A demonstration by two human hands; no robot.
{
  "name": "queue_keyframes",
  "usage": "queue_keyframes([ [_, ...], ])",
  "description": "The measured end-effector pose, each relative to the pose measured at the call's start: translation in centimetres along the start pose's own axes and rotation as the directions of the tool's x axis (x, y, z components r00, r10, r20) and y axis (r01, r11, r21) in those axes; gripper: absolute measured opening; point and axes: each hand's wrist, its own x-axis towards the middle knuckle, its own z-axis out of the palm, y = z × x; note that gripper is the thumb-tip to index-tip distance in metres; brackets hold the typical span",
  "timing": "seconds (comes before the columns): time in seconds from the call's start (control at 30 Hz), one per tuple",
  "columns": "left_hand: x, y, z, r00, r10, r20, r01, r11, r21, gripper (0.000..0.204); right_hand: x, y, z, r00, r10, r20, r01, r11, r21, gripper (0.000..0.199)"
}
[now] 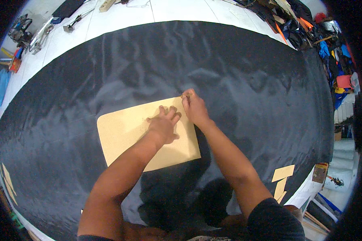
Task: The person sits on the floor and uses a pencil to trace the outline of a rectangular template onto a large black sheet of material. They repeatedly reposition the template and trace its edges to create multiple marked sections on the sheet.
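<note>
Spread over the white worktop, a wide black fabric sheet carries a flat tan rounded-corner cardboard template near its middle. It looks light, stiff and prone to sliding; the left hand presses it flat with fingers spread, while the right hand pinches a small marker at its top right corner.

Bright, even overhead light. Black fabric sheet shows pale sheen across wrinkles, no hard glare. Person's soft shadow falls on sheet at lower centre. Strong fisheye bend at rim, corners vignetted black. Centre sharp; edge clutter small, slightly smeared.
</note>
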Motion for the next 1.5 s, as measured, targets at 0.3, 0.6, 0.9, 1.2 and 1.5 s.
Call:
queue_keyframes([
  [0.3,0.4,0.4,-0.8,1.000,-0.015,0.018,0.015,1.000,-0.022,0.106,-0.7,0.6,-1.1,0.999,-0.044,0.003,0.044,0.998,-0.052,0.017],
  [0.6,2.3,2.4,0.0,1.000,-0.017,-0.022,0.021,0.976,0.218,0.109,-0.9,0.2,-1.9,0.997,-0.039,0.062,0.048,0.989,-0.139,0.017],
  [0.9,2.4,1.6,-0.5,0.998,0.060,0.017,-0.061,0.996,0.066,0.108,-2.4,1.0,-3.6,0.986,-0.072,0.153,0.112,0.954,-0.278,0.020],
  [1.2,2.1,1.7,-0.1,0.998,0.052,0.029,-0.054,0.998,0.046,0.112,-4.3,1.3,-4.9,0.951,-0.108,0.290,0.217,0.902,-0.374,0.021],
  [1.5,1.2,3.9,-0.6,0.997,-0.039,0.062,0.034,0.996,0.081,0.126,-6.8,1.5,-6.1,0.899,-0.119,0.422,0.302,0.867,-0.397,0.019],
])
